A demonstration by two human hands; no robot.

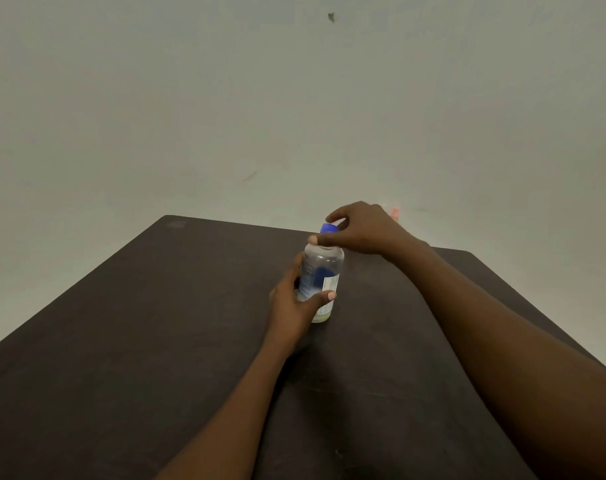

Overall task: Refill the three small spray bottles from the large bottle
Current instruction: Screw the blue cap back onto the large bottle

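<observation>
A clear plastic bottle (324,271) with a blue and white label stands upright on the dark table (156,323), a little pale liquid at its bottom. My left hand (291,306) grips its lower body from the left, thumb across the front. From above, my right hand (363,230) pinches the blue cap (328,229) on the bottle's neck. No small spray bottles show in this view.
A plain pale wall rises behind the table. A small pink-orange object (395,213) peeks out behind my right hand near the table's far edge. The table's far left corner (170,220) and right edge are in view.
</observation>
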